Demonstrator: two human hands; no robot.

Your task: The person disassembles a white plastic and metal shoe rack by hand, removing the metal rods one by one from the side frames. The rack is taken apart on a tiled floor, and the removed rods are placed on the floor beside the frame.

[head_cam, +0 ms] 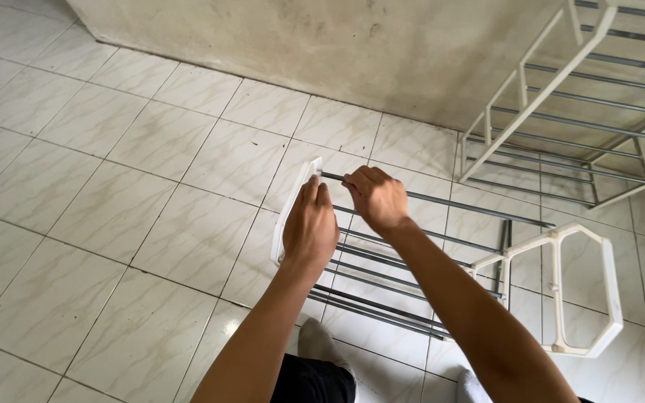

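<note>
My left hand (pixel 309 227) grips a white plastic side frame (pixel 298 194) that stands upright on the tiled floor. My right hand (pixel 375 197) is closed around the top grey metal rod (pixel 472 206) near where the rod meets that frame. Several more grey rods (pixel 382 304) run from the frame to the right, below my forearms. A second white plastic side frame (pixel 584 287) lies tilted at the rods' right end.
An assembled white rack with grey metal bars (pixel 561 112) stands at the upper right against a stained wall (pixel 337 45). White marbled floor tiles (pixel 98 186) stretch to the left. My feet in grey socks (pixel 319 342) show at the bottom.
</note>
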